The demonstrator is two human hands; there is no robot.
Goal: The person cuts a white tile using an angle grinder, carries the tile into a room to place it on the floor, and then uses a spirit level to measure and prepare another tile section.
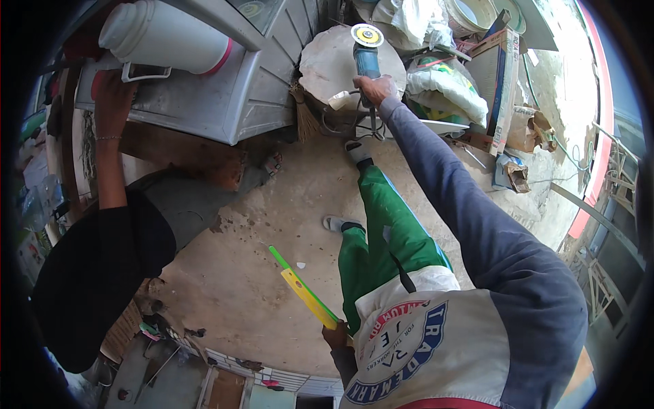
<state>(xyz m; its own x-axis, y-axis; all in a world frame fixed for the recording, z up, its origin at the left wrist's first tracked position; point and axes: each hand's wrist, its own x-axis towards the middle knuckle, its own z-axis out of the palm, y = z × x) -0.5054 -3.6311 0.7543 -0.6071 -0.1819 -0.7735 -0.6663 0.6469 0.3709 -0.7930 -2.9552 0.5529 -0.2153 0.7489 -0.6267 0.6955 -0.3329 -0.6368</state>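
Note:
My right hand [377,90] is wrapped around the rear of a blue angle grinder [367,63]. The grinder has a yellow-centred disc [368,35] and is held over a pale round tabletop [325,65]. Low in front of me, my left hand [334,335] is closed on the lower end of a long, narrow yellow strip [305,297] with a bright green edge [279,258]. The strip points up and left, above the floor; its exact kind is unclear. A small white piece [300,265] lies near it on the floor.
At left, a person in black [102,273] reaches a hand [112,95] beside a white jug [170,37] on a grey metal cabinet [197,102]. A straw broom [304,116] leans by the round table. White sacks [446,92], cardboard [501,82] and buckets [470,13] crowd the far right.

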